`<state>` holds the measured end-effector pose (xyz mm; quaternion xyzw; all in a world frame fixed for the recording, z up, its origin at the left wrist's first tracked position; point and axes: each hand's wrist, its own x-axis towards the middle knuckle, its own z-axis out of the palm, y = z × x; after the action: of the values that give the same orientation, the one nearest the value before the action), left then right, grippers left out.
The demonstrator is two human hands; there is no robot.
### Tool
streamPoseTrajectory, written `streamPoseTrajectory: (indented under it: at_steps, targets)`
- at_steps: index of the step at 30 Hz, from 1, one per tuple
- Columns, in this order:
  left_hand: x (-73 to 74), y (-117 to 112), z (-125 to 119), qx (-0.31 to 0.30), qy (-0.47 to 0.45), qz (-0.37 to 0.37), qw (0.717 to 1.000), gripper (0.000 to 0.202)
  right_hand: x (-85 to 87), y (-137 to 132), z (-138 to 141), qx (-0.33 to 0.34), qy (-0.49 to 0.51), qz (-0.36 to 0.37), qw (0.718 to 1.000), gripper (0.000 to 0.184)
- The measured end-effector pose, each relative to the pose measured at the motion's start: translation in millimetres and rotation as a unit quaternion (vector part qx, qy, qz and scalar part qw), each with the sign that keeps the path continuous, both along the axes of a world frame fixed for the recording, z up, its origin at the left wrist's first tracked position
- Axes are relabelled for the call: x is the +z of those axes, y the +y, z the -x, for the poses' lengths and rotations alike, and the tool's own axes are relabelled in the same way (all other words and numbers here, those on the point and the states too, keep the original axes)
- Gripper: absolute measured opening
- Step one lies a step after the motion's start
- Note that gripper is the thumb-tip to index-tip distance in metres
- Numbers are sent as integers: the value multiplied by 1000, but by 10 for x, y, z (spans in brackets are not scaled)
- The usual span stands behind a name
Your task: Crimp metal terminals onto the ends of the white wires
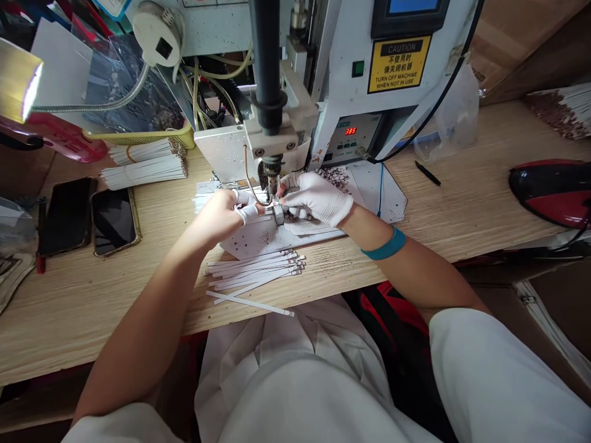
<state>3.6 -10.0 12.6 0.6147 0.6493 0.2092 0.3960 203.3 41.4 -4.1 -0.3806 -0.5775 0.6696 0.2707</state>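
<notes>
My left hand point(231, 209), bare but with white finger covers, pinches a thin white strip just left of the small metal block point(278, 213) under the machine's tip point(272, 175). My right hand point(318, 197), in a white glove, is closed on the strip's other part right of the tip. Both hands rest on the white base plate point(378, 191). A loose pile of white strips point(256, 271) lies on the wooden table near me, one strip point(252, 303) apart at the edge.
The white machine point(351, 74) with a yellow caution label and red display stands behind the hands. Two phones point(87, 218) lie at left, strip bundles point(143, 166) behind them. A red-black object point(551, 191) sits at right, a black pen point(427, 173) nearby.
</notes>
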Motion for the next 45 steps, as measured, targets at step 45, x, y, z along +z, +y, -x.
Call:
streamPoseTrajectory:
  at_steps: [45]
  targets:
    - [93, -494, -172, -304, 367, -40, 878, 23, -55, 227, -380, 119, -329, -410, 842, 13]
